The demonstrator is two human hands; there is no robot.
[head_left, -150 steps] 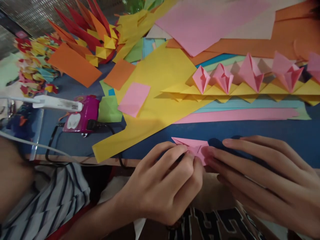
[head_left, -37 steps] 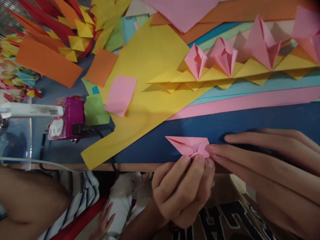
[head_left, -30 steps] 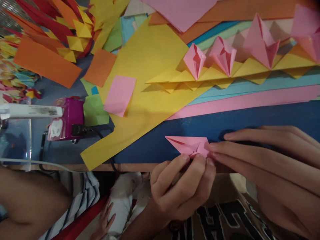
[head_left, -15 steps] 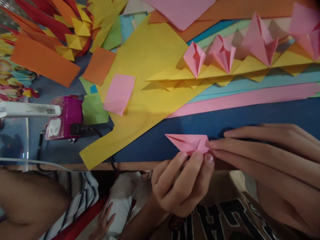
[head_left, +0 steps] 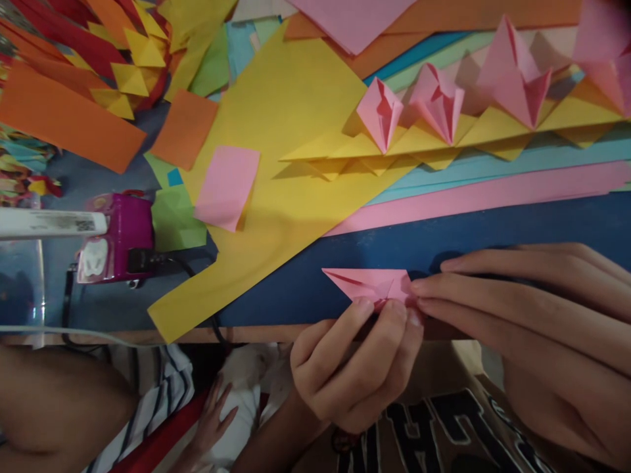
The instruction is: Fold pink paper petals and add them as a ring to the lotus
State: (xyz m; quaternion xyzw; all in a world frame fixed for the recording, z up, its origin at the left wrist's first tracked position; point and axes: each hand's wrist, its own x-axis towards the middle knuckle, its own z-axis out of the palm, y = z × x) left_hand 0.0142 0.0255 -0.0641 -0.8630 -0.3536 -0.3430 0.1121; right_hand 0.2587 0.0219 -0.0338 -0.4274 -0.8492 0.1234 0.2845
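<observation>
A small folded pink paper piece (head_left: 367,284), pointed to the left, lies on the blue table (head_left: 444,243) near its front edge. My left hand (head_left: 355,368) curls up from below the edge and pinches the piece's near side with its fingertips. My right hand (head_left: 532,322) comes in from the right with fingers stretched out flat, their tips pressing the piece's right end.
Behind lies a big yellow sheet (head_left: 290,157), a row of folded pink pieces on a yellow folded strip (head_left: 444,131), pink and light blue strips, orange sheets. A magenta device (head_left: 118,236) with a black cable sits left. Another person's striped sleeve (head_left: 142,401) and hand are at lower left.
The view has drifted slightly. My left hand slid from on top of the pink piece to below the table edge, pinching its near side; my right fingers stayed on its right end.
</observation>
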